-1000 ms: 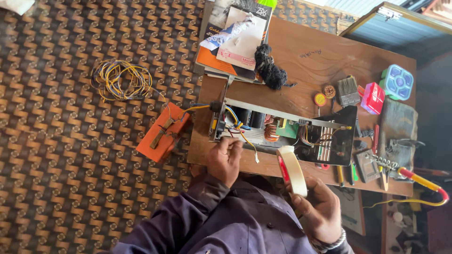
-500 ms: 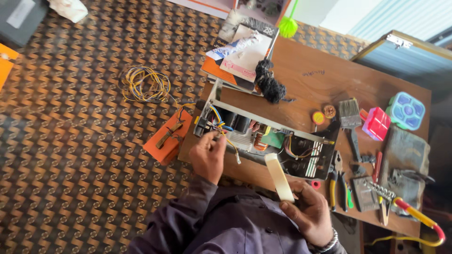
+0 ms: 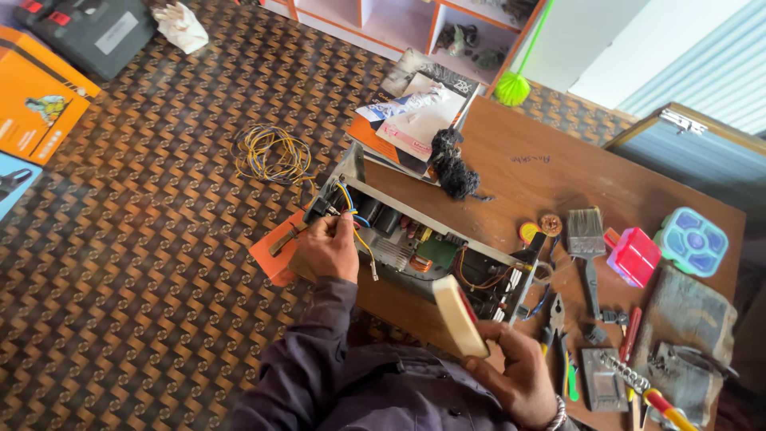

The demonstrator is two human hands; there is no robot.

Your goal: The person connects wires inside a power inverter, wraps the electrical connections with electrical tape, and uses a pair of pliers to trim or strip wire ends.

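Note:
An opened metal electronics chassis with circuit boards and coloured wires lies on a brown wooden table. My left hand rests at the chassis's left end, fingers pinching the blue and yellow wires there. My right hand is near the table's front edge and holds a roll of cream-coloured tape on its edge, just in front of the chassis. An orange panel sticks out from under the chassis on the left.
On the table: magazines, a black wire tangle, a paintbrush, pink and teal boxes, pliers, screwdrivers, a grey cloth. A yellow wire coil and an orange box lie on the patterned floor.
The view swung, showing more floor and shelves. My left hand moved up to the wires at the chassis's left end. The right hand kept the tape roll and shifted slightly right.

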